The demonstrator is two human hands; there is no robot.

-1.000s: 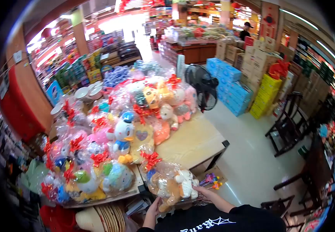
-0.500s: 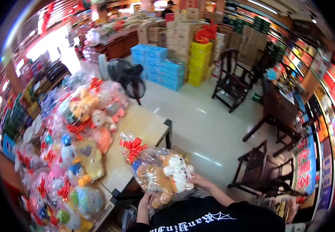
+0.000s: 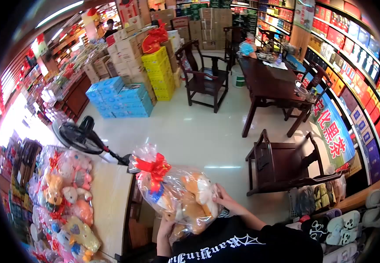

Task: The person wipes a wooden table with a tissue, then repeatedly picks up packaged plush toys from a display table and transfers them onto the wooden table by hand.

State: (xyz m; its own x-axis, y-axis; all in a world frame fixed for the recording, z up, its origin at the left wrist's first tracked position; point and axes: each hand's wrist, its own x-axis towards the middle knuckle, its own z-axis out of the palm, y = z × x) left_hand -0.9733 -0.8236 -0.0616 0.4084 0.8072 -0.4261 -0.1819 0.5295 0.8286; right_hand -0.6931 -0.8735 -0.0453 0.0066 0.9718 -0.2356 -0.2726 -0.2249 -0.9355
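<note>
Both hands hold a plush toy bundle (image 3: 185,197) in clear cellophane, close in front of my black shirt. Brown and white stuffed animals and a bit of blue show through the shiny wrap. A red ribbon bow (image 3: 156,170) ties its gathered top, which points up and left. My left hand (image 3: 165,227) grips the lower left of the wrap, fingers partly hidden behind it. On the right side, my right hand (image 3: 223,197) presses the wrap beside the white plush. Left of the bundle, more wrapped plush toys (image 3: 78,210) crowd a pale wooden tabletop (image 3: 111,193).
A black fan (image 3: 82,136) stands past the table. Blue cartons (image 3: 120,101) and yellow boxes (image 3: 158,74) are stacked farther back. Dark wooden chairs (image 3: 277,166) and a dark table (image 3: 269,79) occupy the right, before stocked shelves. Slippers (image 3: 343,228) hang at lower right.
My view has turned to the right, so the plush-covered table and the fan sit farther left. The bundle stays in both hands, its bow now tipped more upright.
</note>
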